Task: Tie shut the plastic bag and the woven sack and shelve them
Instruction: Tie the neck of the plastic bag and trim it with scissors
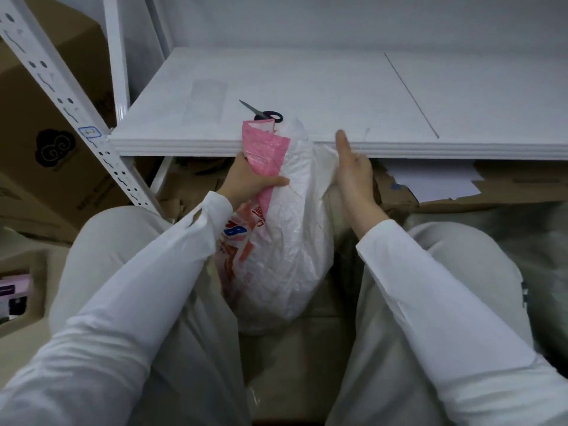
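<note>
A full white plastic bag (285, 241) with pink and red print stands between my knees, just below the white shelf board (307, 87). My left hand (249, 179) grips the pink upper flap of the bag on its left side, thumb across the front. My right hand (353, 173) holds the bag's white top edge on the right side, thumb pointing up against the shelf's front edge. The bag's mouth is gathered upward between both hands. No woven sack is clearly visible.
Black-handled scissors (261, 113) lie on the shelf just behind the bag's top. A white perforated upright (61, 96) runs down the left. Brown cardboard boxes (46, 133) stand at left, and flattened cardboard with white sheets (430, 182) lies under the shelf.
</note>
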